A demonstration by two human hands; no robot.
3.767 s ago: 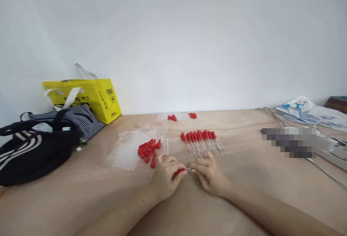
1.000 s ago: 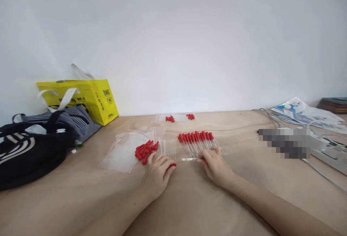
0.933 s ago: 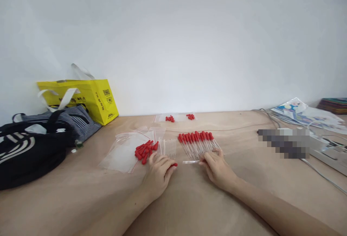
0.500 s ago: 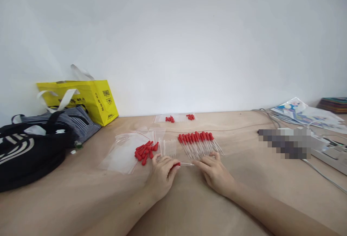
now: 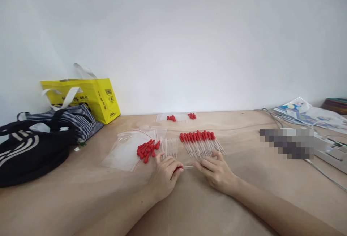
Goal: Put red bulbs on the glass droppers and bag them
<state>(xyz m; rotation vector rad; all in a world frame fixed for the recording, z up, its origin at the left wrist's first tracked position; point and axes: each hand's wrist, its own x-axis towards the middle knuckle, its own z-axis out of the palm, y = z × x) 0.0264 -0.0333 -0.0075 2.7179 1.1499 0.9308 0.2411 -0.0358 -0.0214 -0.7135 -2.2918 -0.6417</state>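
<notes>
Between the fingers of my left hand [image 5: 166, 174] is a red rubber bulb [image 5: 178, 168], mostly covered by them. My right hand [image 5: 218, 172] pinches the far end of a clear glass dropper tube [image 5: 188, 167], which lies level between the two hands with its other end at the bulb. Past my left hand are loose red bulbs [image 5: 146, 150] in a pile and a row of bare tubes [image 5: 170, 147]. Beyond my right hand, several droppers with red bulbs [image 5: 200, 144] lie side by side, bulbs toward the wall.
Clear zip bags [image 5: 123, 153] lie under the loose bulbs. Another bag with bulbs and tubes [image 5: 180, 116] rests by the wall. At left stand a yellow bag [image 5: 110, 102], a striped bag [image 5: 85, 122] and a black bag [image 5: 35, 156]. A power strip [image 5: 329, 154] with cables is at right.
My right hand has closed in on the tube's end, and the tube now spans the gap to my left hand. The bulb is more hidden by my left fingers. The view has shifted slightly.
</notes>
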